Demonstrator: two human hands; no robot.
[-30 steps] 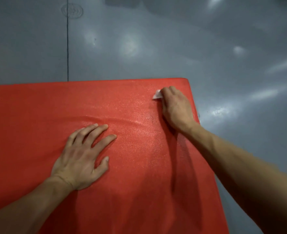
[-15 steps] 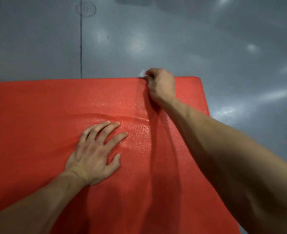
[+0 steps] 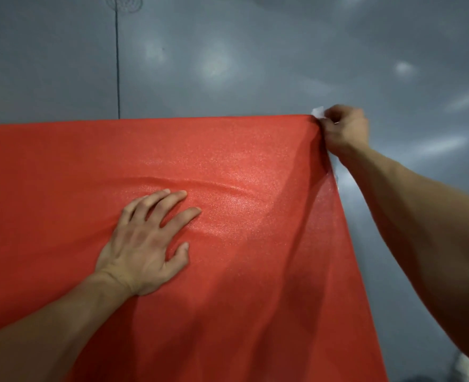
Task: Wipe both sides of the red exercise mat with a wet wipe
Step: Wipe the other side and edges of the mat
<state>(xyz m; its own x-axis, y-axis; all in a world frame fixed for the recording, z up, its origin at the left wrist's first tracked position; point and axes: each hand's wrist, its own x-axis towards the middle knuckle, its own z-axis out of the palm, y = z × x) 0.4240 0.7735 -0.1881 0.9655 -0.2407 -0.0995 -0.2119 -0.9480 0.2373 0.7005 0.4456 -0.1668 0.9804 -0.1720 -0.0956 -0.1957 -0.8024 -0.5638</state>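
The red exercise mat (image 3: 62,175) lies spread on the grey floor and fills the lower left of the view. My left hand (image 3: 148,244) rests flat on it near the middle, fingers spread. My right hand (image 3: 343,130) is at the mat's far right corner with fingers curled, holding a small white wet wipe (image 3: 318,111) that sticks out above the knuckles. The corner of the mat looks pulled up under that hand, with folds running down from it. Whether the fingers also pinch the mat itself is hidden.
Glossy grey floor (image 3: 255,56) surrounds the mat on the far side and on the right. A dark seam (image 3: 117,64) runs across the floor at the upper left, with a round floor mark (image 3: 123,2) at its top.
My right hand slid with the wipe from the mat's far edge out to its far right corner, and the corner now looks lifted. My left hand stayed pressed on the mat.
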